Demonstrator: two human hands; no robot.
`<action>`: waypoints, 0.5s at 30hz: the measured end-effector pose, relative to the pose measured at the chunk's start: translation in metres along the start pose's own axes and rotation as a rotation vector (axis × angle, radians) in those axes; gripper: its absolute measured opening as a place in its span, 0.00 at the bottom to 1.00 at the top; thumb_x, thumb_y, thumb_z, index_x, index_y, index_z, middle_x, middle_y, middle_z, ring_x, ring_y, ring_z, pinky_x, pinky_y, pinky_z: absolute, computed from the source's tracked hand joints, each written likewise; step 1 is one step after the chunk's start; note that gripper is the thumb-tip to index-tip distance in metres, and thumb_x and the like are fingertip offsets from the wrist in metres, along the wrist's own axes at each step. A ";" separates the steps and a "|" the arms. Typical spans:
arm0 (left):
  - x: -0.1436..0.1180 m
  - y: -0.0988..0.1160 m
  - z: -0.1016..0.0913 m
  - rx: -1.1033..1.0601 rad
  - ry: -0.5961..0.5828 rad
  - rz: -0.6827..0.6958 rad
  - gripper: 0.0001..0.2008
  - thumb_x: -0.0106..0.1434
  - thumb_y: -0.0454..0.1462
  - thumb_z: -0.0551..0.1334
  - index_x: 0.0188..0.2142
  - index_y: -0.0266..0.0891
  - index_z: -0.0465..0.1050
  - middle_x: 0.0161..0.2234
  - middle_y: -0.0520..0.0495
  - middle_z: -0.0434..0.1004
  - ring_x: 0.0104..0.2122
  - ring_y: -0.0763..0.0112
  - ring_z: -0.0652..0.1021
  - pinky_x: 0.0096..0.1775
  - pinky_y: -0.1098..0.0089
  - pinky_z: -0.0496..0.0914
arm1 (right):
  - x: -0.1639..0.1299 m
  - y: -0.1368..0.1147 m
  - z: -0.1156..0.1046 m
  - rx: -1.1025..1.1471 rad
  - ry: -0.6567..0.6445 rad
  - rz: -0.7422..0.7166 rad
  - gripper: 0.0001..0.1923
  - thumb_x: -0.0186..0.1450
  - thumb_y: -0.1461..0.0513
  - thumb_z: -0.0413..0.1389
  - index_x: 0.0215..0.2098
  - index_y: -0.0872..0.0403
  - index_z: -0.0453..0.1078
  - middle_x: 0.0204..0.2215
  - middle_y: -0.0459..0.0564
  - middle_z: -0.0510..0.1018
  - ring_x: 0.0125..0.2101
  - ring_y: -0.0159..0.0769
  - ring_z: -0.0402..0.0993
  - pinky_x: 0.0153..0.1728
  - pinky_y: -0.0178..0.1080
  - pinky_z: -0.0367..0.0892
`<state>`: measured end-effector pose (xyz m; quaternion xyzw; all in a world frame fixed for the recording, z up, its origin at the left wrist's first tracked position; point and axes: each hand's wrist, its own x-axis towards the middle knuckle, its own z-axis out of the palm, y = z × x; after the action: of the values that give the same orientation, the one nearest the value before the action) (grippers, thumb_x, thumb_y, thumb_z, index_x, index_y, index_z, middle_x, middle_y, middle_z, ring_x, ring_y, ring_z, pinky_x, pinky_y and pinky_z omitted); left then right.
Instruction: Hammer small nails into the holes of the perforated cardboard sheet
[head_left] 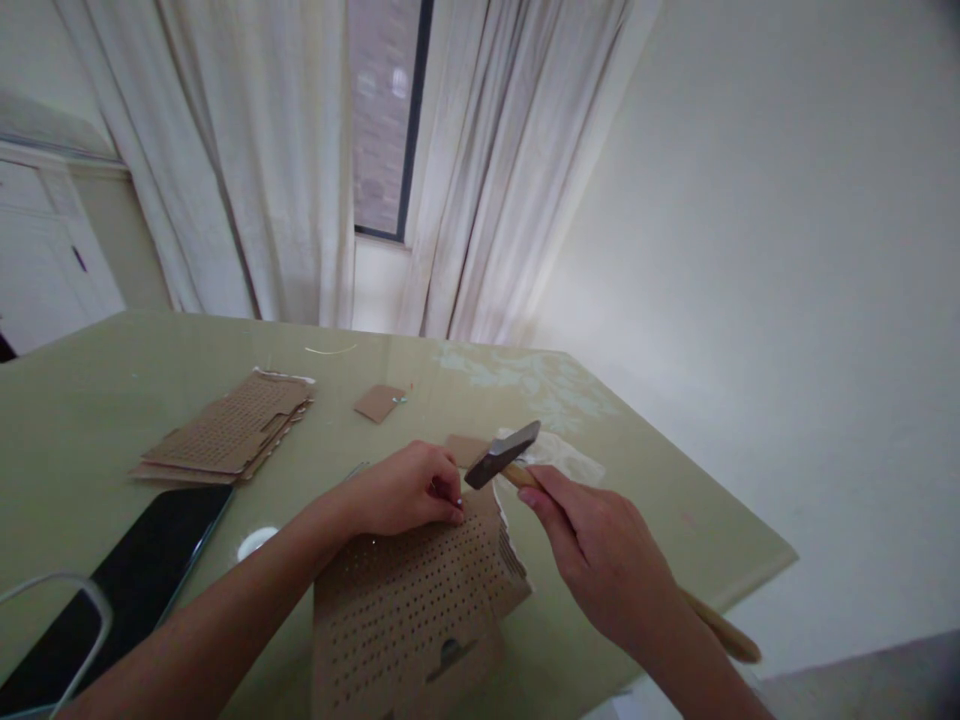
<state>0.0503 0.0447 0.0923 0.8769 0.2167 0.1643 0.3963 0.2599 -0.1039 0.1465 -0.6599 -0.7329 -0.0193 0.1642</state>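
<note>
My right hand [604, 560] is closed round the wooden handle of a hammer [504, 458]. Its dark metal head hangs just right of my left hand [416, 487], apart from the fingers. The thumb and forefinger of that hand pinch a tiny shiny nail-like piece [459, 503] at the far edge of a stack of brown perforated cardboard [409, 600]. Rows of small holes cover the top sheet, and a dark cut-out slot shows near its front. My left wrist lies over the stack's left corner. The lower end of the piece is too small to make out.
Another pile of perforated cardboard [232, 425] lies at the left, beside a black flat device [124, 585] with a white cable [97, 600]. A white round item [256, 542] sits near my left forearm. A small cardboard piece [379, 402] and clear plastic [562, 457] lie farther back.
</note>
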 end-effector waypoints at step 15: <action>-0.005 0.009 0.001 0.046 0.009 -0.041 0.12 0.55 0.41 0.75 0.39 0.42 0.82 0.36 0.50 0.83 0.36 0.61 0.80 0.37 0.67 0.68 | -0.002 -0.008 0.010 -0.150 -0.147 -0.002 0.15 0.80 0.54 0.47 0.44 0.48 0.74 0.34 0.50 0.87 0.32 0.48 0.85 0.29 0.41 0.61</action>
<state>0.0489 0.0358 0.0982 0.8805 0.2399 0.1553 0.3782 0.2497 -0.1045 0.1384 -0.6692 -0.7402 -0.0256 0.0600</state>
